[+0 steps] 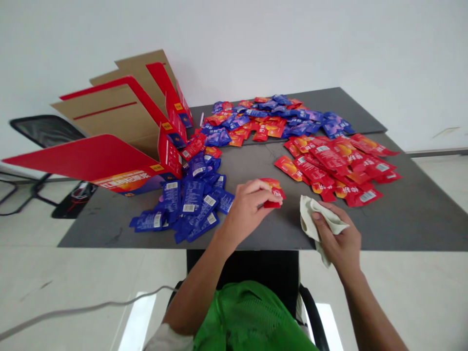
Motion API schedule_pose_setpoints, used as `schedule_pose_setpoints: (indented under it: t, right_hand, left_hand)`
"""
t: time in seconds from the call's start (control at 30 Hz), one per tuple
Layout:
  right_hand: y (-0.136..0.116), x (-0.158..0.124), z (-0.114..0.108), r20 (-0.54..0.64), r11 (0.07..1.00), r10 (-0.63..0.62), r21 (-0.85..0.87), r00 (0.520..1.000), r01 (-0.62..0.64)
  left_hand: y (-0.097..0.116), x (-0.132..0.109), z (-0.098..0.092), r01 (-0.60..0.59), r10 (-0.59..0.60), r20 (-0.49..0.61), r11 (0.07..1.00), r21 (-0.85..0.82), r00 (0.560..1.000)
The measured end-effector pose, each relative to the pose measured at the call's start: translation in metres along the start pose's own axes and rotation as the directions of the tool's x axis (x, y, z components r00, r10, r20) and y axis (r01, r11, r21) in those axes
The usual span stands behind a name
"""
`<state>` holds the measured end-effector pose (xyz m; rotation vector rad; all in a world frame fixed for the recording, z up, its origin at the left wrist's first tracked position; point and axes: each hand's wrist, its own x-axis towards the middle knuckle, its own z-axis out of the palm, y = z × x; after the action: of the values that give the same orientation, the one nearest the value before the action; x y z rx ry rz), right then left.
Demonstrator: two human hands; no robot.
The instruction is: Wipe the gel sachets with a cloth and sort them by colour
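My left hand [250,204] is closed round a small red sachet [273,191] just above the dark grey table [256,165], near its front edge. My right hand [338,239] grips a crumpled pale cloth [317,214] that rests on the table right of the sachet. A pile of blue sachets [193,200] lies left of my left hand. A heap of red sachets [340,163] lies to the right. A mixed red and blue heap [270,117] sits at the back.
An open red and brown cardboard box [120,131] with raised flaps stands on the table's left side. A black chair [44,131] is behind it on the floor. A grey cable [84,307] runs across the floor at lower left.
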<state>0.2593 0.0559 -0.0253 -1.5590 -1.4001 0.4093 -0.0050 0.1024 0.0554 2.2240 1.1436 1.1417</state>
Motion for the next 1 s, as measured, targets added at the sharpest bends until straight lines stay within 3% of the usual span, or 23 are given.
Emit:
schedule_pose_setpoints:
  t: [0.1,0.2,0.27,0.33,0.47,0.53,0.57,0.7,0.73,0.77,0.83,1.0]
  right_hand:
    - [0.001,-0.002,0.001,0.001,1.0,0.009,0.003,1.0,-0.009]
    - [0.001,0.0,0.0,0.028,1.0,0.014,-0.001,1.0,-0.014]
    - [-0.002,0.005,-0.002,0.083,1.0,0.007,-0.005,0.997,-0.006]
    - [-0.01,0.015,-0.004,0.138,0.999,-0.044,-0.01,0.989,0.046]
    - [-0.036,0.039,0.0,0.153,0.96,-0.276,-0.013,0.949,0.281]
    - [-0.048,0.044,0.008,0.232,0.9,-0.427,0.019,0.874,0.435]
    - [-0.052,0.044,0.014,0.314,0.858,-0.5,0.049,0.807,0.512]
    - [-0.051,0.037,0.041,0.614,0.663,-0.652,0.179,0.444,0.726]
    - [-0.048,0.038,0.047,0.647,0.634,-0.654,0.185,0.393,0.751]
    - [-0.045,0.041,0.053,0.665,0.62,-0.648,0.175,0.373,0.765]
    - [-0.038,0.058,0.063,0.676,0.622,-0.62,0.115,0.398,0.774]
    - [-0.035,0.118,0.075,0.605,0.651,-0.561,-0.1,0.566,0.752]
  left_hand:
    - [0.005,-0.029,-0.004,-0.081,0.042,0.211,0.98,0.179,0.977]
    - [0.008,-0.056,-0.001,-0.135,0.019,0.411,0.957,0.255,0.912]
    - [0.012,-0.071,0.003,-0.153,0.013,0.432,0.944,0.292,0.902]
    - [0.019,-0.086,0.008,-0.151,0.005,0.394,0.928,0.341,0.919]
    - [0.026,-0.112,0.025,-0.171,0.044,0.307,0.901,0.399,0.951]
    - [0.024,-0.123,0.034,-0.193,0.081,0.277,0.894,0.404,0.957]
    - [0.022,-0.127,0.038,-0.2,0.093,0.266,0.891,0.408,0.959]
    - [0.015,-0.137,0.046,-0.206,0.104,0.256,0.887,0.414,0.961]
    - [0.014,-0.138,0.046,-0.202,0.101,0.257,0.89,0.409,0.961]
    - [0.012,-0.138,0.045,-0.199,0.098,0.259,0.894,0.401,0.961]
    - [0.01,-0.137,0.045,-0.194,0.096,0.258,0.9,0.39,0.961]
    - [0.007,-0.136,0.047,-0.176,0.086,0.243,0.909,0.378,0.966]
